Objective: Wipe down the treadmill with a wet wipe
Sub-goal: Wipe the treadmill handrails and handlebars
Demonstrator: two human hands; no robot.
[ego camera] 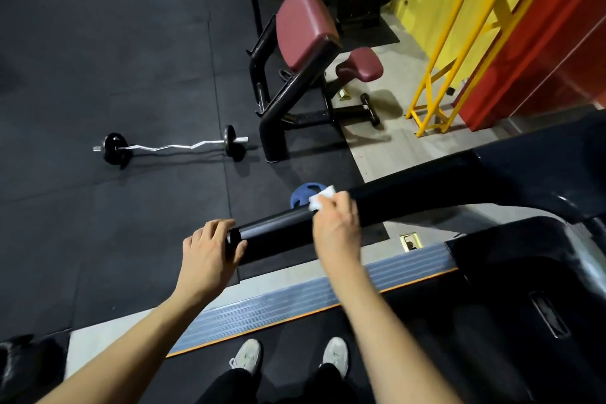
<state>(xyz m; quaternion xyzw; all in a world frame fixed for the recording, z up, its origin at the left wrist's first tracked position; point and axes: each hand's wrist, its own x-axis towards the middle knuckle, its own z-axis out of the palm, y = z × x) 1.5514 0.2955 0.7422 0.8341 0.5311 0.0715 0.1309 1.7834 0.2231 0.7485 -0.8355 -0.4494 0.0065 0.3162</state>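
I stand on the black treadmill belt [295,331], my grey shoes visible below. The treadmill's black left handrail [278,229] runs from the console area at the right down to its free end. My left hand [206,256] grips that free end, thumb under and fingers over the cap. My right hand [337,226] is wrapped over the rail farther along and holds a white wet wipe [319,200] pressed against the bar. Part of the wipe sticks out beyond my fingers.
A grey ribbed side rail [328,289] with an orange edge borders the belt. On the dark rubber floor lie a curl barbell [170,146] and a blue weight plate [303,195]. A maroon preacher bench [305,52] and a yellow frame [459,43] stand beyond.
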